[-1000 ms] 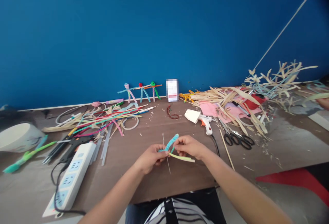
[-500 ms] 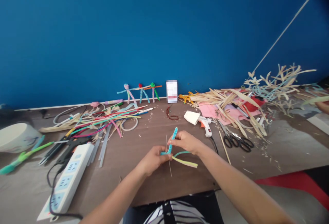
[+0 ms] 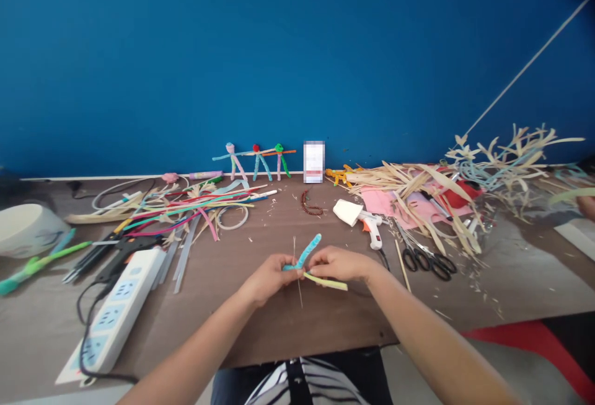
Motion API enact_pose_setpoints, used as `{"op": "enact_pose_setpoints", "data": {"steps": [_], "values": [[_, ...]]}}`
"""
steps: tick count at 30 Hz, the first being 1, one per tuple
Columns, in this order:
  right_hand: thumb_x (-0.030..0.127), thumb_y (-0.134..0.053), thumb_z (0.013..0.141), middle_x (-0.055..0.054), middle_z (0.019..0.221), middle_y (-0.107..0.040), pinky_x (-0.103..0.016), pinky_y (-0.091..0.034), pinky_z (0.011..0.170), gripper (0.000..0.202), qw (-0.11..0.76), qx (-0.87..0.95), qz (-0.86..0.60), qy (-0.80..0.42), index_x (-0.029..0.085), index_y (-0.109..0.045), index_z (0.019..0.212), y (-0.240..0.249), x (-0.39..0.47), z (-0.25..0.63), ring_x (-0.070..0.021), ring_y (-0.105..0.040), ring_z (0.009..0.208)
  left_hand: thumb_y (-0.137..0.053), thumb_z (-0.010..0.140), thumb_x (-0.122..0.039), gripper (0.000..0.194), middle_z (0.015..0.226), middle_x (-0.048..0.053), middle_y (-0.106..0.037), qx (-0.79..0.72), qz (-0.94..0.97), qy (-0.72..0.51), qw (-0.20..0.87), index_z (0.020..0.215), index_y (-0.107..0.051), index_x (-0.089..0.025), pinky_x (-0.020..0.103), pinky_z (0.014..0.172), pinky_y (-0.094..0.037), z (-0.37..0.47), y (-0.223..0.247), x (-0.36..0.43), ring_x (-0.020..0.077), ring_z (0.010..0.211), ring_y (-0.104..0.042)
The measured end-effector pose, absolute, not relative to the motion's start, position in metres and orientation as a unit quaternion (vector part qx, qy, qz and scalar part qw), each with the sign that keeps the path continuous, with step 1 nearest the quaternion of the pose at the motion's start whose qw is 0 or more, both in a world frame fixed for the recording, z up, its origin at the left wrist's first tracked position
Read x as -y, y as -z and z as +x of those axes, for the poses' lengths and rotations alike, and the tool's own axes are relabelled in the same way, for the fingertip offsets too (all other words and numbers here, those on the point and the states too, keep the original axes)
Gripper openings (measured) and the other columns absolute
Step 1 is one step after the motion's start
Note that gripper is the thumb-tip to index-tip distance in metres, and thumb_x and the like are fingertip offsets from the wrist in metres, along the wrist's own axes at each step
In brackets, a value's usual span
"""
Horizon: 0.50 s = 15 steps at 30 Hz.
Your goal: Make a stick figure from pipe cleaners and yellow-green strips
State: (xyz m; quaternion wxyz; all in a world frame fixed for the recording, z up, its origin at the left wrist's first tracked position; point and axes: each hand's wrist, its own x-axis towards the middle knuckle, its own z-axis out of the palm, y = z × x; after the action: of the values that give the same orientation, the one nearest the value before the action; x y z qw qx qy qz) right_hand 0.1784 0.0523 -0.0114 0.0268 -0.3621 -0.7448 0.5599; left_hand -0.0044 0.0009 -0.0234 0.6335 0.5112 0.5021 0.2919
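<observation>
My left hand [image 3: 272,278] is closed in a pinch on a light-blue pipe cleaner piece [image 3: 309,250], whose thick wrapped arm sticks up to the right. A thin wire or stick [image 3: 300,296] crosses it, showing above and below my fingers. From the same joint a pale yellow pipe cleaner [image 3: 332,284] runs out to the right. My right hand [image 3: 341,263] is closed too, thumb and fingertips pinching beside the joint at the yellow strand's inner end. Which strand those fingertips grip is partly hidden.
Against the blue wall stand three pipe-cleaner figures [image 3: 257,163]. A white glue gun [image 3: 372,231], scissors [image 3: 430,261] and dried strips [image 3: 409,182] lie right; loose pipe cleaners [image 3: 186,209] and a power strip [image 3: 111,318] left. A person's hand [image 3: 586,206] shows at the far right.
My right hand has let go of the upright blue arm and moved down to the joint. The blue arm now leans further right. The teal strand behind the yellow one no longer shows.
</observation>
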Motion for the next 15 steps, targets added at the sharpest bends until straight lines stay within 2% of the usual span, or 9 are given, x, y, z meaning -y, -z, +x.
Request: {"op": "enact_pose_setpoints", "data": {"steps": [2, 6, 11, 15], "values": [[0.025, -0.051, 0.071, 0.002, 0.062, -0.058, -0.019, -0.036, 0.053, 0.017, -0.004, 0.779, -0.353, -0.518, 0.014, -0.064, 0.073, 0.011, -0.053, 0.177, -0.0089, -0.049, 0.057, -0.059, 0.061, -0.036, 0.026, 0.049, -0.004, -0.042, -0.499, 0.541, -0.272, 0.62, 0.066, -0.059, -0.011, 0.02, 0.046, -0.022, -0.005, 0.021, -0.002, 0.0071, 0.046, -0.032], [0.028, -0.054, 0.069, 0.0, 0.067, -0.061, -0.02, -0.035, 0.054, 0.017, 0.036, 0.805, -0.413, -0.425, 0.016, -0.065, 0.075, 0.009, -0.05, 0.167, -0.0111, -0.051, 0.062, -0.057, 0.062, -0.032, 0.021, 0.047, -0.005, -0.042, -0.536, 0.567, -0.245, 0.575, 0.066, -0.059, -0.012, 0.02, 0.047, -0.024, -0.004, 0.023, -0.006, 0.0078, 0.047, -0.033], [0.026, -0.047, 0.075, -0.002, 0.078, -0.065, -0.022, -0.035, 0.06, 0.019, 0.072, 0.826, -0.482, -0.284, 0.02, -0.064, 0.077, 0.008, -0.035, 0.156, -0.0143, -0.056, 0.071, -0.052, 0.064, -0.027, 0.017, 0.05, -0.003, -0.05, -0.599, 0.599, -0.291, 0.445, 0.063, -0.061, -0.013, 0.021, 0.05, -0.029, 0.0, 0.035, -0.01, 0.0104, 0.051, -0.041], [0.025, -0.04, 0.08, -0.003, 0.081, -0.065, -0.024, -0.034, 0.064, 0.023, 0.056, 0.835, -0.503, -0.217, 0.021, -0.063, 0.078, 0.008, -0.027, 0.154, -0.0159, -0.057, 0.076, -0.046, 0.067, -0.02, 0.016, 0.062, 0.001, -0.061, -0.587, 0.602, -0.32, 0.436, 0.073, -0.059, -0.014, 0.022, 0.059, -0.036, 0.004, 0.038, -0.01, 0.0134, 0.06, -0.052]]}}
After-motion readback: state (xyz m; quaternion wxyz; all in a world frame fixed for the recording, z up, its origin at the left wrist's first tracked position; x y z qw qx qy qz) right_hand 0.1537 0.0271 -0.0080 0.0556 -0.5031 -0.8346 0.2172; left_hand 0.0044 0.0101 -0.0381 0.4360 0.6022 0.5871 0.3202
